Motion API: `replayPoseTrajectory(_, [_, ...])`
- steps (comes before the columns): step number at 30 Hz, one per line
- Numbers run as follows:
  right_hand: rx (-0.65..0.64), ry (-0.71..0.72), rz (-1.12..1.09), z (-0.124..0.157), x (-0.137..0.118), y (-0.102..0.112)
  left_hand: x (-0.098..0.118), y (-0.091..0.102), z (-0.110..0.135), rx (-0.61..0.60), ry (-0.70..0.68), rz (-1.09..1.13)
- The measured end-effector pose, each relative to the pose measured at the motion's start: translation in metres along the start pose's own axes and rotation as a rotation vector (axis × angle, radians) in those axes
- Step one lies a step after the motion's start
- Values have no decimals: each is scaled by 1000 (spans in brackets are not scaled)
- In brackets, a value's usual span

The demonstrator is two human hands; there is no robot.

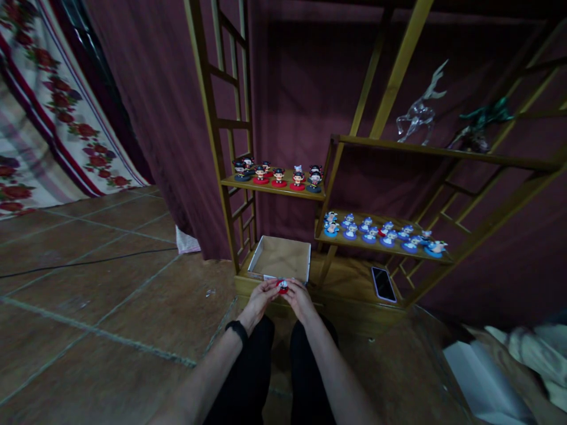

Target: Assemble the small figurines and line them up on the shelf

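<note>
A small figurine (282,285) with a red base and a whitish top is held between my two hands, in front of the shelf unit. My left hand (261,297) grips it from the left, a dark band on that wrist. From the other side my right hand (300,298) closes its fingers on the same figurine. Just beyond my fingers lies an open cardboard box (283,257) on the lowest board. Above it, several figurines on red and dark bases (279,177) stand on the left shelf (283,188).
Several blue and purple figurines (371,234) line the lower right shelf (367,241). A phone (383,284) lies on the bottom board. Higher up stand a clear deer figure (416,117) and a green ornament (481,125). A dark cable (88,264) crosses the tiled floor.
</note>
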State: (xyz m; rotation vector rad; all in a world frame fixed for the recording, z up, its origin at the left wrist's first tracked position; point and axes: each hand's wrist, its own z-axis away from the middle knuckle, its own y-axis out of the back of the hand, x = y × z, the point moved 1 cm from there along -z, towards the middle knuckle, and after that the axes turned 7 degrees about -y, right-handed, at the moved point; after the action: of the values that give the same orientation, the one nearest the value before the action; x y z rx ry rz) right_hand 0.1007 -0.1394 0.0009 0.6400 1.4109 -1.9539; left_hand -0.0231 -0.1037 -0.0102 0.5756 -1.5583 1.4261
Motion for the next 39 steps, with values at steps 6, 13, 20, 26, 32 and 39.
replayPoseTrajectory(6, [-39,24,-3,6,-4,-4,2,2,2,-18,25,16])
replayPoseTrajectory(13, [-56,45,83,9,-4,-5,5,2,4,3,16,35])
replayPoseTrajectory(20, [-29,-3,120,4,-1,1,1,8,0,68,28,30])
replayPoseTrajectory(26, [-6,33,135,4,1,0,5,6,4,46,23,37])
replayPoseTrajectory(32, [2,81,87,0,4,3,15,-4,12,-55,22,-6])
replayPoseTrajectory(39, [-12,116,67,4,0,2,23,-12,16,-91,-61,-47])
